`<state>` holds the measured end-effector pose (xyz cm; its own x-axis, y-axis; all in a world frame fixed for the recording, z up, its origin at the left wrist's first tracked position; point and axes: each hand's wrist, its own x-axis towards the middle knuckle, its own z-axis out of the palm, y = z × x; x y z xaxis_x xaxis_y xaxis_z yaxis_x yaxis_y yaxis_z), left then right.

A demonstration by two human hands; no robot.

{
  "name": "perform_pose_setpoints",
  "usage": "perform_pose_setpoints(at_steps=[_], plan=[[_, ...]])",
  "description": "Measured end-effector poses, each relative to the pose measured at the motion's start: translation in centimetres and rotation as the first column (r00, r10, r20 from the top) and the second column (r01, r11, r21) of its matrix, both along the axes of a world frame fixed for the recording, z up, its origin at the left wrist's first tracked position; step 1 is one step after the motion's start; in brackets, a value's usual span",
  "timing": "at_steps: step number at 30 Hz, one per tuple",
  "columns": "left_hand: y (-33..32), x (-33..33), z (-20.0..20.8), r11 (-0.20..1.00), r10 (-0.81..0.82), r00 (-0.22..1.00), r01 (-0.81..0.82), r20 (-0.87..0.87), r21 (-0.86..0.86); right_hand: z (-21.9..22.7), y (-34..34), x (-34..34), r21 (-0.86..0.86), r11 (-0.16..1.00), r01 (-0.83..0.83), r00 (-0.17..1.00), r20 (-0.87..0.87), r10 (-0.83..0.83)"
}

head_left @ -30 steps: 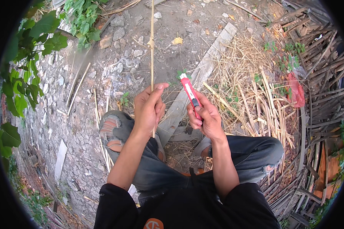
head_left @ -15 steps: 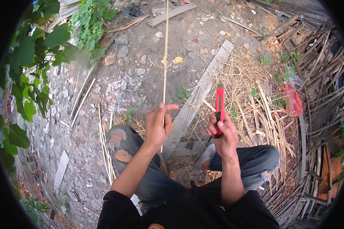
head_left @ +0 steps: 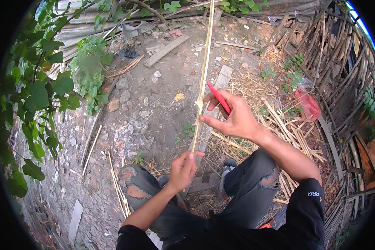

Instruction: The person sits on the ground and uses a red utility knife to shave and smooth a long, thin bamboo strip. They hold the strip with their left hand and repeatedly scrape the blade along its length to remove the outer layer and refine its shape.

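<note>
A long, pale bamboo strip rises from my lap and runs past the top of the view, with a knobby joint partway along it. Low on the strip, my left hand is closed round its near end, index finger pointing right. My right hand grips a red box cutter beside the joint. The cutter's tip lies close to the strip's right side; whether the blade touches it I cannot tell. My right thumb reaches toward the strip just below the joint.
Under the strip a grey plank lies on the dirt. Dry shavings and split sticks cover the ground at right, near a red plastic bag. A stick fence bounds the right; leafy vines hang at left.
My right hand has moved up and left, bringing the cutter from upright to beside the strip's joint. The left hand has shifted slightly right and nearer to me. The view has tilted upward.
</note>
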<state>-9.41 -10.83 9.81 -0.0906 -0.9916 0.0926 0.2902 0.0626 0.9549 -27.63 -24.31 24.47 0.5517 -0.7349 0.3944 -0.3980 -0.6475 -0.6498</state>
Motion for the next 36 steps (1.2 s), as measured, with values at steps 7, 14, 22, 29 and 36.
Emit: perform_pose_setpoints(at_steps=[7, 14, 22, 29, 36], plan=[[-0.3, 0.6, -0.9, 0.962, 0.272, 0.941, -0.27, 0.2, -0.036, -2.1, 0.7, 4.0, 0.116, 0.989, -0.096, 0.971, 0.23, 0.067], [-1.1, -1.6, -2.5, 0.92, 0.388, 0.884, -0.352, 0.261, -0.173, -5.9, 1.1, 6.3, 0.374, 0.926, 0.045, 0.886, 0.413, -0.21], [-3.6, -2.4, -0.9, 0.965, 0.26, 0.866, -0.215, 0.428, -0.15, -8.5, -0.8, 4.9, 0.576, 0.766, -0.286, 0.889, 0.457, -0.012], [-4.5, -1.9, 0.0, 0.997, 0.075, 0.796, -0.052, 0.601, -0.055, -9.6, -1.4, 3.1, 0.479, 0.766, -0.429, 0.827, 0.548, 0.121], [-3.3, 3.9, 6.5, 0.325, 0.919, 0.234, 0.002, 0.317, -0.946, -6.7, -2.9, -1.7, 0.171, 0.985, 0.007, 0.996, -0.086, 0.008]])
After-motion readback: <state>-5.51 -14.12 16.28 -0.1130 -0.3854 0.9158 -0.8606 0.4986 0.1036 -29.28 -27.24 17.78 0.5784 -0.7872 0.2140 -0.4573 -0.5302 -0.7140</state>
